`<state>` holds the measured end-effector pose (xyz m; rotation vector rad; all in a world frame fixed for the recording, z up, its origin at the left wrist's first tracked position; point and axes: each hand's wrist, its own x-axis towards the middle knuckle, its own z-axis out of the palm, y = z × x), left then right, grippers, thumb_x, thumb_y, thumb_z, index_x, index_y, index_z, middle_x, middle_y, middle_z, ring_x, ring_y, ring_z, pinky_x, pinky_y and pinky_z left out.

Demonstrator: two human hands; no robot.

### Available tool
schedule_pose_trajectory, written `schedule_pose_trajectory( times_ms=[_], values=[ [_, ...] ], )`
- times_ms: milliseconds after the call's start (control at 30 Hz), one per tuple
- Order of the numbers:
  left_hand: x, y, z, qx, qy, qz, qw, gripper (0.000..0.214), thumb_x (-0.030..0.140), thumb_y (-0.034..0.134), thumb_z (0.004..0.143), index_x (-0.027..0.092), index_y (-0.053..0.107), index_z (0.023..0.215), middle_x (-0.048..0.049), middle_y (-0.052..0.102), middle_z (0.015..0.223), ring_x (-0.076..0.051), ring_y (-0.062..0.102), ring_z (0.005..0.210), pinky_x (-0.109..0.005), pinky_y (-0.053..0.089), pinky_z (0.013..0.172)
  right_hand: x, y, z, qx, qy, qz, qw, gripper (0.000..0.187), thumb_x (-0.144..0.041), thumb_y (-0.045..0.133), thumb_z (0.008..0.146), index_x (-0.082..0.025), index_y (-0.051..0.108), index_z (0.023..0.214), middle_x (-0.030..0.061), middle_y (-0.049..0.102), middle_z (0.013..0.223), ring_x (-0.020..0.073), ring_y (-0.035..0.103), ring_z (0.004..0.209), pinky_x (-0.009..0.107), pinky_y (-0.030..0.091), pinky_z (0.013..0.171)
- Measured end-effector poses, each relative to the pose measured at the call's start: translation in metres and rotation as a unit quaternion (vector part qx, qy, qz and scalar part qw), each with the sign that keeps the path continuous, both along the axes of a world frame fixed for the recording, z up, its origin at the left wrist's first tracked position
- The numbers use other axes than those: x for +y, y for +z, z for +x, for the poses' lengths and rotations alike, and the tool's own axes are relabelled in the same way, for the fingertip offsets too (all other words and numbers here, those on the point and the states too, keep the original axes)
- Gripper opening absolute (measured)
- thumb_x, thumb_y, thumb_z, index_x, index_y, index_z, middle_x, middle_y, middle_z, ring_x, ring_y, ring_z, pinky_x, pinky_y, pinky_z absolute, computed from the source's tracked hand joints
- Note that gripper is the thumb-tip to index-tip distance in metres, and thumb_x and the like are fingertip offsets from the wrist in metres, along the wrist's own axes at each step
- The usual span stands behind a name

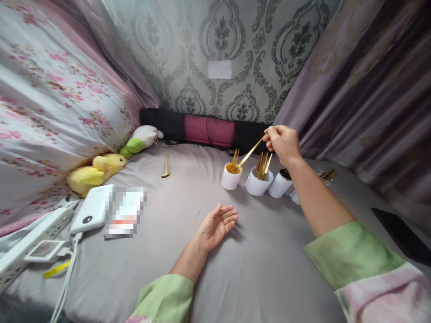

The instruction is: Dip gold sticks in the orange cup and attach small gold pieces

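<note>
A: What is the right hand (282, 140) doing?

B: It is pinching the top end of a long gold stick (251, 153) with its thumb and fingers.

A: Where is the other end going?

B: It is slanting down into the mouth of the first white cup (231, 181) — I can't tell if it is touching the bottom. More gold sticks are poking up there.

A: And the left hand (217, 227)?

B: It is lying open, palm showing, nearer to us than the cups.

A: What is standing by the first cup?

B: A wider cup (257, 187), with gold sticks poking out, is standing just to its right. A third cup (279, 186) is standing next in line. The right arm is hiding part of another one.

A: Anything on the left?

B: Yes — a bunch of bent gold sticks (166, 168) is lying on the gray cloth (269, 260), and a yellow toy (87, 177) is resting farther over.
</note>
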<state>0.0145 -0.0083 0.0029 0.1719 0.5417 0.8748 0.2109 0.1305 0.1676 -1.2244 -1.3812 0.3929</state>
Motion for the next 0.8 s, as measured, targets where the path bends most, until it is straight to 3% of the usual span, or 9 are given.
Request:
schedule_pose_trajectory(
  times_ms=[400,800],
  values=[
    [0.001,-0.001,0.000,0.003,-0.001,0.000,1.000,0.032,0.033,0.048,0.087,0.005,0.060,0.091,-0.0142,0.065,0.088,-0.015,0.063,0.075,-0.024,0.049,0.067,0.019,-0.018,-0.024,-0.165,0.019,0.002,0.986,0.028,-0.038,0.047,0.082,-0.015,0.062,0.078,0.0035,0.064,0.063,0.0096,0.054,0.049,0.022,0.044,0.052],
    [0.001,-0.002,0.000,-0.002,0.001,-0.003,1.000,0.032,0.033,0.046,0.087,0.005,0.061,0.090,-0.0136,0.065,0.086,-0.014,0.063,0.071,-0.023,0.049,0.064,0.025,-0.040,-0.045,-0.218,0.081,-0.059,0.971,0.020,-0.022,0.045,0.079,-0.016,0.064,0.074,0.0021,0.066,0.063,0.0101,0.056,0.052,0.022,0.043,0.055]
  ],
)
